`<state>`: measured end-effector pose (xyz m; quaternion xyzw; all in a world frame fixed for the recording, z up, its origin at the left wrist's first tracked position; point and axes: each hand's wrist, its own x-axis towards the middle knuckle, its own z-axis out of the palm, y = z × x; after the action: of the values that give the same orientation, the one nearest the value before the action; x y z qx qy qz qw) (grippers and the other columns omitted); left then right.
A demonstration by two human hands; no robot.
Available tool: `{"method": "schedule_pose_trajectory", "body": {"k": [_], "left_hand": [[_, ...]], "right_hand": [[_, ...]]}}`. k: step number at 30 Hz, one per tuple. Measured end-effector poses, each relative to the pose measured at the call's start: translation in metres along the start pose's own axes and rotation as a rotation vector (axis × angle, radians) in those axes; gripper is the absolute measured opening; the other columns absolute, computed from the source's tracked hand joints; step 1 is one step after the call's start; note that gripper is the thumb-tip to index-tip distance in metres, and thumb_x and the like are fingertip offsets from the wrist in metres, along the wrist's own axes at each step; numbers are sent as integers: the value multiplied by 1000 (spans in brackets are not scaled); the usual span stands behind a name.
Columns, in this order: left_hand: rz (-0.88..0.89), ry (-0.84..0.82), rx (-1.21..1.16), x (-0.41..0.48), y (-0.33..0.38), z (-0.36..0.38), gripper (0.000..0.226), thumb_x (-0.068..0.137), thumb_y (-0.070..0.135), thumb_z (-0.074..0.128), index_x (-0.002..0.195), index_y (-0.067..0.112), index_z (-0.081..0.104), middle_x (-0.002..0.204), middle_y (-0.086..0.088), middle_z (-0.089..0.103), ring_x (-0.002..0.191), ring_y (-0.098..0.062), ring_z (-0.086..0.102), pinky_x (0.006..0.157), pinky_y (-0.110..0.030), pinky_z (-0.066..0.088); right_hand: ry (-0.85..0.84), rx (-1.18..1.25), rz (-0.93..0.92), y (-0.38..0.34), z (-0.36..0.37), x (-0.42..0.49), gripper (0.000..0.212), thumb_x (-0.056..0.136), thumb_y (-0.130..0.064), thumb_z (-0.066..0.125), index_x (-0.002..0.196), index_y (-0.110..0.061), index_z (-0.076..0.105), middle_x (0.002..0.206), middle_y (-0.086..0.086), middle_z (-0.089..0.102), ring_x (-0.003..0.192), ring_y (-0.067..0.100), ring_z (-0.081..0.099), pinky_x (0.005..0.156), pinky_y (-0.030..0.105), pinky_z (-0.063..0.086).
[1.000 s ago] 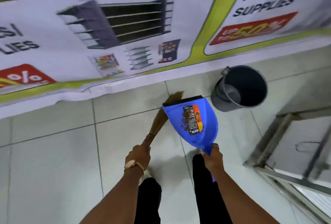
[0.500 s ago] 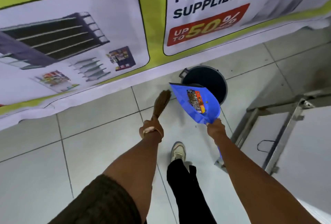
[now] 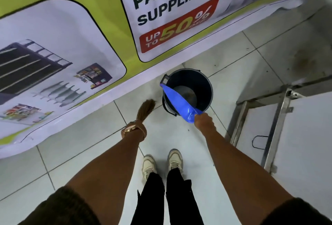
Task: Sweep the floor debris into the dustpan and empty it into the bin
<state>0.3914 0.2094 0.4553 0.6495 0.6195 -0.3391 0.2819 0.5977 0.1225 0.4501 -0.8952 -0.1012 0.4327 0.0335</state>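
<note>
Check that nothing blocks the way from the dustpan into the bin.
Nothing visible does. The right hand holds the blue dustpan tipped on its side directly over the open mouth of the dark bin, which has no lid. The left hand keeps the broom off to the side, clear of the bin.

A large banner (image 3: pixel 75 32) hangs along the wall, green and white, printed with "SUPPLIES" and a red "UP TO 50%" patch (image 3: pixel 177 29) (the word above is cut off by the frame edge). Its left panel pictures dark shelving racks. The floor (image 3: pixel 239 73) is pale tile with dark grout lines. At the right stands a metal frame (image 3: pixel 276 127) around white panels.
</note>
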Motion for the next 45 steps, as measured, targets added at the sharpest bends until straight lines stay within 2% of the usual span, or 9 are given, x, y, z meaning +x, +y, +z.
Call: {"method": "schedule_pose_trajectory", "body": {"k": [12, 20, 25, 27, 30, 33, 35, 39, 45], "left_hand": [[8, -8, 40, 3, -24, 17, 50, 91, 16, 41, 141, 21, 41, 127, -14, 58, 119, -32, 56, 97, -40, 47], [-6, -5, 22, -4, -31, 36, 55, 92, 17, 39, 146, 26, 32, 125, -14, 58, 117, -32, 57, 96, -41, 48], [-42, 7, -81, -22, -50, 48, 56, 95, 22, 33, 149, 16, 19, 136, -16, 50, 124, -33, 52, 99, -42, 42], [-85, 51, -151, -34, -66, 54, 47, 96, 23, 33, 141, 10, 28, 133, -15, 53, 121, -33, 54, 98, -41, 42], [-149, 114, -257, -51, -97, 64, 30, 97, 28, 34, 119, 9, 41, 118, -15, 62, 110, -34, 60, 90, -39, 44], [-199, 156, -318, -54, -134, 90, 33, 98, 36, 30, 114, 10, 42, 110, -14, 65, 103, -36, 63, 84, -40, 47], [-234, 176, -307, -40, -160, 109, 35, 98, 37, 31, 115, 10, 42, 110, -13, 64, 102, -36, 63, 83, -41, 47], [-252, 135, -175, 20, -199, 162, 33, 98, 30, 34, 117, 6, 46, 116, -14, 61, 110, -34, 58, 89, -43, 46], [-238, 77, -151, 157, -223, 254, 31, 96, 25, 38, 119, 6, 47, 123, -17, 59, 116, -36, 56, 95, -46, 43]], "right_hand": [[25, 208, 58, 21, 33, -24, 48, 101, -37, 34, 130, -2, 48, 134, 20, 54, 120, 38, 54, 100, 42, 44], [13, 212, 71, 28, 48, -35, 49, 101, -38, 33, 129, 0, 47, 133, 22, 54, 120, 38, 54, 101, 45, 43], [97, 161, -100, 33, 64, -56, 40, 100, -30, 39, 130, -5, 44, 133, 17, 53, 122, 37, 52, 100, 46, 42], [118, 127, -229, 42, 74, -71, 41, 98, -23, 44, 135, -6, 41, 134, 14, 53, 123, 35, 51, 98, 46, 44], [83, 20, -374, 61, 87, -88, 49, 92, -14, 52, 138, -5, 39, 139, 12, 50, 123, 34, 52, 97, 46, 47], [43, -137, -428, 85, 108, -98, 48, 90, -16, 58, 133, -2, 43, 135, 13, 52, 117, 36, 55, 93, 47, 50], [14, -220, -466, 98, 131, -92, 45, 88, -17, 60, 128, -2, 45, 129, 14, 55, 111, 37, 57, 88, 46, 51], [-53, -346, -484, 110, 188, -51, 44, 88, -13, 59, 129, -3, 45, 127, 16, 55, 113, 37, 56, 90, 45, 51], [-45, -309, -497, 111, 291, 63, 42, 89, -8, 57, 128, 1, 42, 117, 24, 61, 111, 44, 55, 89, 47, 48]]}}
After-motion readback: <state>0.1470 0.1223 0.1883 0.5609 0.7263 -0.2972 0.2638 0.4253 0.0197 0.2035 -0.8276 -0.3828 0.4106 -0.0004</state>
